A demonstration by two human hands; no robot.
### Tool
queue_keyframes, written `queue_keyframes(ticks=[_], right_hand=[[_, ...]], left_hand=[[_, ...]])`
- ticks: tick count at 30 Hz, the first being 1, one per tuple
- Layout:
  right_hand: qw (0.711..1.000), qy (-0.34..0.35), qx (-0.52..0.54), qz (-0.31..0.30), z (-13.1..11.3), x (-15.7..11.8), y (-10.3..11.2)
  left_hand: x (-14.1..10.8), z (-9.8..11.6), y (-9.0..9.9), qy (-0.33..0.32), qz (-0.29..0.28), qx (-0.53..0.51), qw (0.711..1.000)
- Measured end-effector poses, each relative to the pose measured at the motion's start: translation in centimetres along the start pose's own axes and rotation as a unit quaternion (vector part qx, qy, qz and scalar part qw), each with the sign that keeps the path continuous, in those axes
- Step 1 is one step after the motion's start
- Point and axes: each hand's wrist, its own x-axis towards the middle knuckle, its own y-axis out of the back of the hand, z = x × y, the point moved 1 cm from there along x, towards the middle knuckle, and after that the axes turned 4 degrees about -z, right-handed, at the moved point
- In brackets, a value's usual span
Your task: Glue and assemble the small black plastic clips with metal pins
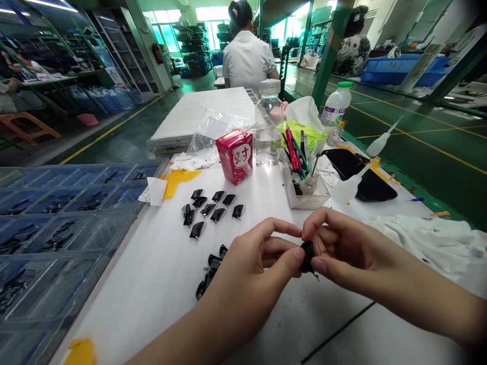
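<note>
Between the fingertips of both hands is a small black plastic part (307, 257), held above the white work surface. My left hand (266, 258) pinches it from the left with thumb and fingers. From the right, my right hand (338, 248) grips the same part with its thumb and bent fingers. A thin wire-like end sticks out near the right thumb; the rest of the part is mostly hidden by fingers. Several similar black parts with clear edges (207, 209) lie spread out beyond my left hand. More black parts (210, 271) sit in a row, partly covered by that hand.
A divided plastic tray (72, 223) with black pieces lines the left side. Ahead stand a red box (235, 156), a clear bottle (268, 126) and a pen holder (304, 195). White cloth (437, 243) and a black tray (375, 180) lie right. A person (249, 58) sits beyond.
</note>
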Motion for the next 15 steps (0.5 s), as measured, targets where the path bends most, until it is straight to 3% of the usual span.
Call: queue_keyframes(ticks=[5, 10, 13, 15], right_hand=[[0.986, 0.072, -0.138, 0.052, 0.1, -0.2, -0.6], [0.940, 0.166, -0.286, 0.083, 0.4, -0.2, -1.0], [0.914, 0.198, -0.341, 0.099, 0.5, -0.1, -1.0], [0.904, 0.212, -0.356, 0.107, 0.5, -0.1, -1.0]], left_hand=[[-0.1, -0.1, 0.0, -0.022, 0.029, 0.110, 0.993], [-0.1, 0.0, 0.5, -0.059, 0.043, 0.184, 0.980], [0.2, 1.1, 2.5, -0.089, 0.117, 0.248, 0.957], [0.5, 2.0, 4.6, -0.092, 0.202, 0.319, 0.921]])
